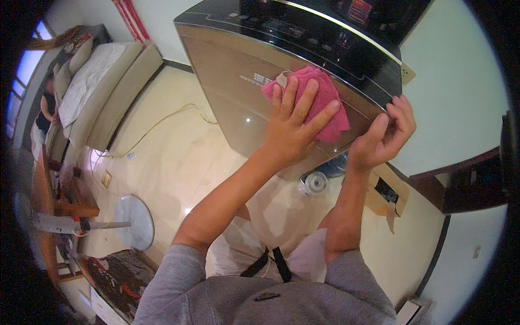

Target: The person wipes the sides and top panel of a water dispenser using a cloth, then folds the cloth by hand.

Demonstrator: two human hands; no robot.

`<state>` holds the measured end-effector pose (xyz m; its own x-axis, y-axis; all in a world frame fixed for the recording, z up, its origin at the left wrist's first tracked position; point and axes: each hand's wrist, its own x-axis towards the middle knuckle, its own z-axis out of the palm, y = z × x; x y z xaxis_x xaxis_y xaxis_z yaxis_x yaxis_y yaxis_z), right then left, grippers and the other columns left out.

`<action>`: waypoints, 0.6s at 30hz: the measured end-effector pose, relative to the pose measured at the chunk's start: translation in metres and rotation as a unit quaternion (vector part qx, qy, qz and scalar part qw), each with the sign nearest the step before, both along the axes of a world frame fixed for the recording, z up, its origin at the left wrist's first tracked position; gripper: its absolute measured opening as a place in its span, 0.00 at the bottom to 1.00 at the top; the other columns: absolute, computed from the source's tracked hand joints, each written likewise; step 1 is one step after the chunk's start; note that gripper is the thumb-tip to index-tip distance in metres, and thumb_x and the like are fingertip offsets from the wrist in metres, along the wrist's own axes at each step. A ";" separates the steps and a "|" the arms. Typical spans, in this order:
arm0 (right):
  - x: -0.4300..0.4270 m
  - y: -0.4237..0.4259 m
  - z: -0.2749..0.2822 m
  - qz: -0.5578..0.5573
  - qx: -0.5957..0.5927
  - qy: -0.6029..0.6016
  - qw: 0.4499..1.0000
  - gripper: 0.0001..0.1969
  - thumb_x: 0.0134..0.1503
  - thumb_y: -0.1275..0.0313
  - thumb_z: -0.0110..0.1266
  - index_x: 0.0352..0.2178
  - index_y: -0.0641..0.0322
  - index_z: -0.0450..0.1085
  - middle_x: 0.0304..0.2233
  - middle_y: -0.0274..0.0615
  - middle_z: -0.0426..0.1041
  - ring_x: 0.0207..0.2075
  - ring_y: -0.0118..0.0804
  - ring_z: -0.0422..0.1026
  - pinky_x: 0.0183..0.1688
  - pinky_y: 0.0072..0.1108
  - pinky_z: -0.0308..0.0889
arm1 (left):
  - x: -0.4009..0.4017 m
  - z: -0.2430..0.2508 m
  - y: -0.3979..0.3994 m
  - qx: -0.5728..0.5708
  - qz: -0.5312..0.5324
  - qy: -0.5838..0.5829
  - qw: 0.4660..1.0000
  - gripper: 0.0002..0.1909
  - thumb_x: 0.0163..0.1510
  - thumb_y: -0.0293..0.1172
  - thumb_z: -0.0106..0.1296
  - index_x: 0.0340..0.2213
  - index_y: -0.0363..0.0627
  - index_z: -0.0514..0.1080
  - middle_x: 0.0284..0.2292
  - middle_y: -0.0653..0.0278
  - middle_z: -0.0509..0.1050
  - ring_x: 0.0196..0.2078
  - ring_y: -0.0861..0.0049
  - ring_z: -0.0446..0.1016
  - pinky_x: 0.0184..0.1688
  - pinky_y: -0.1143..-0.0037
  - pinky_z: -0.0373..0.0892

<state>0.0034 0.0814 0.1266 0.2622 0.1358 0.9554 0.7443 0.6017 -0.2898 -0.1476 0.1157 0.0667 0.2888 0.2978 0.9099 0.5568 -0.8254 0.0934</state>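
Note:
My left hand [288, 130] lies with spread fingers on a folded pink cloth [335, 124], pressing it against the glossy brown front of a boxy household appliance [219, 77]. A pale tag-like piece shows at the cloth's upper left corner. Printed characters on the front are partly covered by the cloth. My right hand [380, 138] curls around the appliance's right edge, thumb towards the front and fingers at the corner. Above both hands runs a glossy black control panel [280, 28] with several buttons.
A white round-topped object [315, 183] and an opened cardboard box [386, 191] stand on the tiled floor [183, 170]. A yellowish cable [170, 113] crosses it. Left are a fan's round base [136, 221], a wooden piece of furniture [75, 195], a sofa [109, 93] and another person [46, 105].

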 end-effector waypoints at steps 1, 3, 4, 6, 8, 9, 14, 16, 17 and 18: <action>0.002 0.000 0.004 0.013 -0.001 0.002 1.000 0.08 0.54 0.77 0.46 0.36 0.67 0.67 0.42 0.50 0.67 0.48 0.47 0.65 0.55 0.36 0.58 | 0.000 -0.003 0.001 -0.001 -0.003 0.001 1.000 0.34 0.40 0.31 0.55 0.53 0.58 0.66 0.63 0.46 0.45 0.65 0.41 0.39 0.62 0.46 0.37; 0.003 -0.002 0.012 0.022 -0.003 -0.006 1.000 0.06 0.54 0.78 0.47 0.33 0.67 0.68 0.39 0.49 0.68 0.46 0.46 0.66 0.53 0.35 0.59 | -0.005 -0.008 0.005 0.007 -0.012 -0.043 0.999 0.36 0.41 0.29 0.55 0.54 0.65 0.64 0.62 0.53 0.50 0.65 0.47 0.41 0.63 0.48 0.37; 0.007 -0.003 0.016 0.029 -0.003 -0.016 0.999 0.04 0.53 0.78 0.47 0.29 0.66 0.69 0.36 0.48 0.69 0.43 0.45 0.67 0.51 0.35 0.61 | -0.003 -0.012 0.009 0.009 -0.013 -0.049 0.999 0.36 0.41 0.29 0.55 0.54 0.65 0.64 0.62 0.53 0.50 0.65 0.47 0.41 0.63 0.48 0.37; 0.012 0.000 0.017 0.045 0.013 -0.015 0.999 0.03 0.52 0.79 0.48 0.29 0.67 0.69 0.35 0.48 0.69 0.42 0.45 0.68 0.50 0.34 0.61 | -0.004 -0.019 0.024 0.015 0.038 -0.118 0.992 0.37 0.43 0.27 0.55 0.57 0.60 0.61 0.62 0.52 0.49 0.65 0.46 0.44 0.63 0.51 0.38; 0.015 0.003 0.018 0.065 0.023 -0.010 0.998 0.03 0.51 0.80 0.49 0.29 0.66 0.69 0.34 0.47 0.69 0.42 0.46 0.68 0.49 0.33 0.62 | -0.014 -0.014 0.058 -0.005 0.102 -0.284 0.953 0.35 0.49 0.27 0.52 0.59 0.48 0.55 0.62 0.50 0.49 0.64 0.49 0.47 0.64 0.56 0.39; 0.012 0.003 0.017 0.069 0.021 -0.014 0.997 0.03 0.51 0.80 0.49 0.29 0.66 0.69 0.34 0.47 0.69 0.42 0.46 0.68 0.49 0.33 0.62 | -0.033 -0.005 0.074 -0.049 0.084 -0.378 0.921 0.32 0.53 0.26 0.47 0.58 0.42 0.54 0.61 0.50 0.51 0.64 0.55 0.49 0.64 0.62 0.43; 0.003 -0.003 0.014 0.087 0.000 -0.023 0.996 0.05 0.52 0.76 0.49 0.31 0.65 0.69 0.37 0.49 0.68 0.45 0.47 0.66 0.49 0.33 0.61 | -0.011 0.030 0.051 0.021 0.117 -0.314 0.942 0.27 0.58 0.27 0.41 0.58 0.37 0.52 0.59 0.49 0.55 0.63 0.60 0.52 0.63 0.68 0.47; 0.008 -0.002 0.010 0.081 -0.001 -0.010 0.997 0.06 0.52 0.75 0.49 0.32 0.65 0.69 0.38 0.50 0.68 0.45 0.48 0.66 0.49 0.33 0.61 | 0.022 0.016 0.021 0.067 0.091 -0.215 0.970 0.29 0.57 0.30 0.43 0.58 0.37 0.53 0.60 0.49 0.54 0.64 0.57 0.50 0.64 0.65 0.44; 0.009 -0.003 0.012 0.081 0.003 -0.010 0.997 0.06 0.52 0.75 0.49 0.32 0.65 0.69 0.38 0.50 0.67 0.46 0.48 0.66 0.50 0.33 0.61 | 0.027 0.017 0.012 0.115 0.066 -0.111 0.985 0.30 0.56 0.33 0.44 0.58 0.37 0.54 0.61 0.49 0.53 0.64 0.55 0.48 0.65 0.62 0.41; 0.012 -0.002 0.010 0.078 0.006 -0.013 0.997 0.06 0.52 0.75 0.49 0.32 0.66 0.69 0.39 0.50 0.67 0.46 0.48 0.65 0.50 0.33 0.60 | 0.022 0.016 0.020 0.118 0.065 -0.111 0.985 0.30 0.56 0.33 0.44 0.58 0.37 0.54 0.61 0.49 0.53 0.64 0.55 0.48 0.65 0.62 0.41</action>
<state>0.0150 0.0798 0.1369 0.2129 0.1607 0.9638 0.6484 0.7146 -0.2624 -0.1252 0.1355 0.0823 0.0491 0.0920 0.9946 0.6468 -0.7617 0.0385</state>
